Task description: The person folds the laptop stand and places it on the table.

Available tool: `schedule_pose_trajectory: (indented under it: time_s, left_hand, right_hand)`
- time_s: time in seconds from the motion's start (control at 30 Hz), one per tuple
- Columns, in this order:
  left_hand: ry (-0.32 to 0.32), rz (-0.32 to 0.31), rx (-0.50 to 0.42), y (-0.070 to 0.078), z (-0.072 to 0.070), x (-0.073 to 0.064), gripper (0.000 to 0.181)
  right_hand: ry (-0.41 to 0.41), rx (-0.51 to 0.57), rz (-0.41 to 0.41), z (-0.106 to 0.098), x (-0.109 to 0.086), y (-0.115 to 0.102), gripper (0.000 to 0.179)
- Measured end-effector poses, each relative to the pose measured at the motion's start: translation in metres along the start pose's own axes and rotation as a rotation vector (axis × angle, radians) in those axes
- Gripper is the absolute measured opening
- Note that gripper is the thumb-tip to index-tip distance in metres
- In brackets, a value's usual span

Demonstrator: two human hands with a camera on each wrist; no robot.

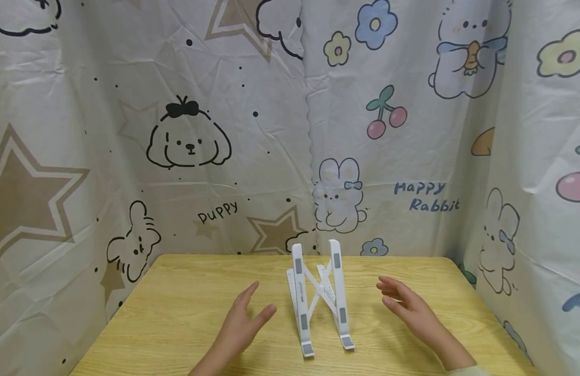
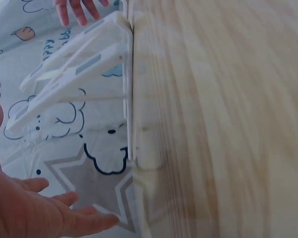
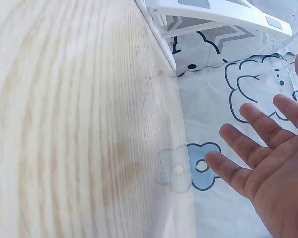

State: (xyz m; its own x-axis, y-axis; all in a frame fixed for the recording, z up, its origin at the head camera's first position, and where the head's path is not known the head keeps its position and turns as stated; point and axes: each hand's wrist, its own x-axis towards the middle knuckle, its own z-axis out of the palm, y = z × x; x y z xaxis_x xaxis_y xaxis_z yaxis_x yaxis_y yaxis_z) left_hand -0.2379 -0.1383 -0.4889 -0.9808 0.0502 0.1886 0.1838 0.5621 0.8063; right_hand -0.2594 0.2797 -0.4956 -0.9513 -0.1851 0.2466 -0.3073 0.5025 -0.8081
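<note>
The laptop stand [image 1: 320, 290] stands unfolded on the desk [image 1: 191, 292]; unfolding appears complete, none evidently left. Left hand [image 1: 240, 325] and right hand [image 1: 414, 310] flank the stand, clear of it, fingers [image 3: 243, 145] spread.

A white, two-railed, X-braced stand [image 1: 322, 290] is on the yellow wood-grain surface [image 1: 186, 303], between a person's bare left grip [image 1: 240, 324] and bare right grip [image 1: 412, 308]. Cream printed cloth [image 1: 271, 172] hangs behind and along both sides.

Smooth plastic-looking stand [image 1: 320, 290], glossy wood-grain tabletop [image 1: 177, 308], creased cloth curtain [image 1: 276, 180].
</note>
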Motion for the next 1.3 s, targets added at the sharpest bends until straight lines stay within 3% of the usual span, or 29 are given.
schedule_pose_trajectory:
  time_s: [0.33,0.63,0.9,1.3]
  left_hand:
    - [-0.018,-0.047,-0.276,0.014,0.013,-0.002,0.071]
    - [-0.028,-0.102,-0.462,0.017,0.026,-0.002,0.066]
    - [-0.044,-0.081,-0.521,0.023,0.039,0.001,0.054]
    - [-0.06,-0.142,-0.563,0.025,0.056,0.007,0.048]
  right_hand:
    - [-0.107,0.243,0.066,0.004,0.005,-0.003,0.047]
    - [-0.169,0.317,0.085,0.008,0.009,-0.001,0.051]
    - [-0.224,0.384,0.127,0.015,0.015,-0.004,0.054]
    - [-0.268,0.44,0.157,0.03,0.024,-0.005,0.063]
